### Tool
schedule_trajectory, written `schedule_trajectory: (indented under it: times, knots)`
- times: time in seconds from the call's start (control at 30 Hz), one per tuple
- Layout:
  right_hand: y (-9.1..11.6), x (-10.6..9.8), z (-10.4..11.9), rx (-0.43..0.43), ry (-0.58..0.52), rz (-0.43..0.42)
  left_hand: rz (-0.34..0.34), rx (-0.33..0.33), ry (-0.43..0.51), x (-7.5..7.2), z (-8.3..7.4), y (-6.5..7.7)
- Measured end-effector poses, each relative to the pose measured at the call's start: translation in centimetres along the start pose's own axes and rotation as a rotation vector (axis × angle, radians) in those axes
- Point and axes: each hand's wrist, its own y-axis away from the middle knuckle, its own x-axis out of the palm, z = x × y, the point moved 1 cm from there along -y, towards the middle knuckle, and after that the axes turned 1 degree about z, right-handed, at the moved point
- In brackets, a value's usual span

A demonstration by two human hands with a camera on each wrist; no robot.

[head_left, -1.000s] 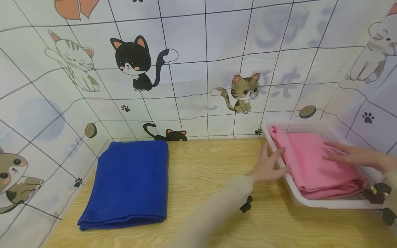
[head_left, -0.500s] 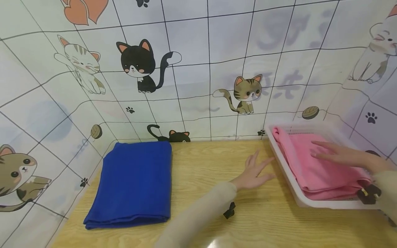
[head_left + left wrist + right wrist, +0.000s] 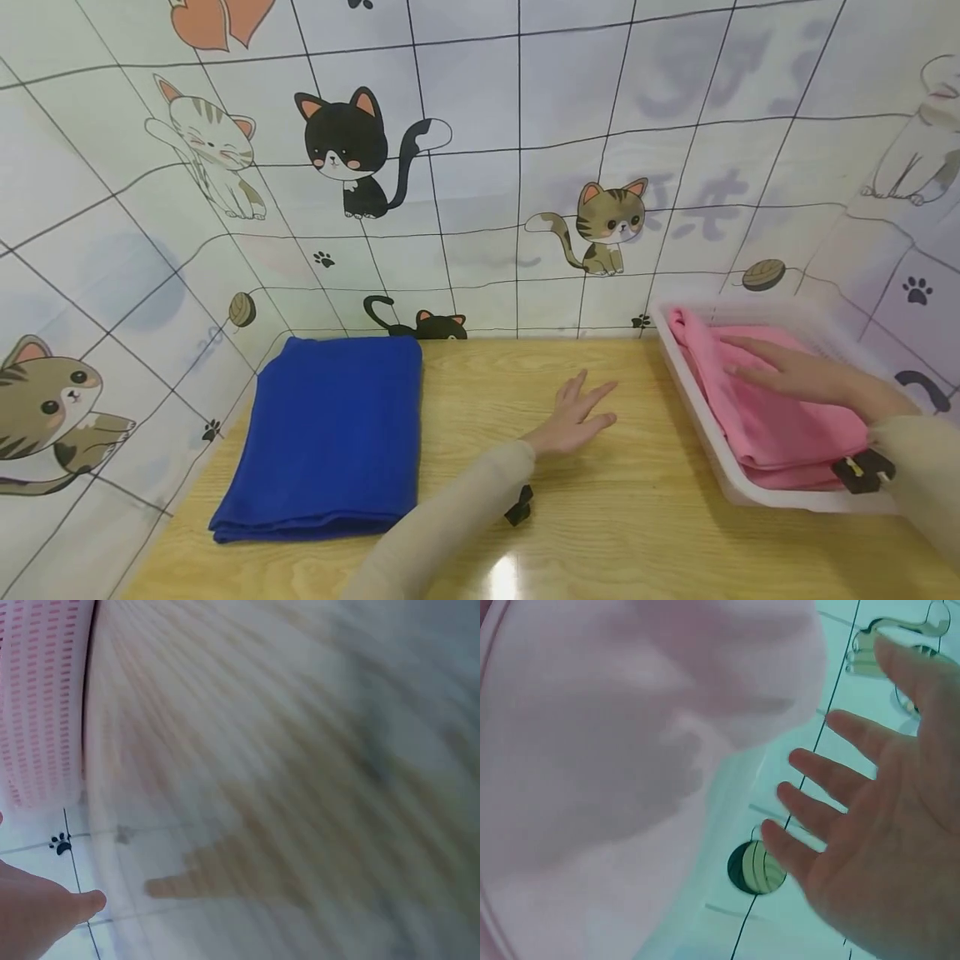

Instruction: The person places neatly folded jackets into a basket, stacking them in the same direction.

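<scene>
A folded pink cloth [image 3: 795, 425] lies inside a white plastic basket [image 3: 723, 467] at the right of the table. Over the cloth is my right hand [image 3: 798, 375], fingers spread and holding nothing; the right wrist view shows a gap between the palm [image 3: 900, 847] and the cloth [image 3: 592, 787]. My left hand [image 3: 572, 419] hovers above the wooden table, left of the basket, with its fingers extended and nothing in them. In the left wrist view its thumb [image 3: 82, 904] shows below the basket's perforated wall [image 3: 45, 705]. A folded blue cloth [image 3: 337, 433] lies flat on the table's left side.
The wooden table [image 3: 525, 367] meets a wall [image 3: 480, 200] printed with cartoon cats behind it, and the same covering runs along both sides. Bare tabletop lies between the blue cloth and the basket. A dark wrist camera [image 3: 862, 471] sits beside the right sleeve.
My left hand has left the basket's rim and moved left over the table. My right hand has shifted left above the pink cloth. Both cloths and the basket stay in place.
</scene>
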Motion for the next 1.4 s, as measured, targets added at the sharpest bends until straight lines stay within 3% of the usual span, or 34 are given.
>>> schedule_trajectory:
  times: [0.13, 0.3, 0.73, 0.9, 1.07, 1.4]
  knots:
    - [-0.7, 0.2, 1.0, -0.038, 0.004, -0.052, 0.015, -0.007, -0.009, -0.5, 0.6, 0.7]
    - [-1.9, 0.7, 2.5, -0.024, 0.007, -0.026, 0.034, 0.0, -0.04, -0.9, 1.3, 1.7]
    - [-4.0, 2.5, 6.0, -0.146, -0.043, -0.009, 0.028, 0.013, -0.121, -3.4, 3.2, 3.7]
    - [-5.0, 3.6, 6.8, -0.17, -0.059, 0.0, 0.022, 0.008, -0.111, -4.8, 3.6, 4.5]
    - [-5.6, 4.7, 7.7, -0.168, -0.037, -0.01, -0.017, 0.035, -0.141, -6.6, 3.9, 5.3]
    - [-6.6, 5.8, 10.5, -0.243, -0.047, -0.028, -0.093, 0.055, -0.192, -10.6, 4.3, 7.8]
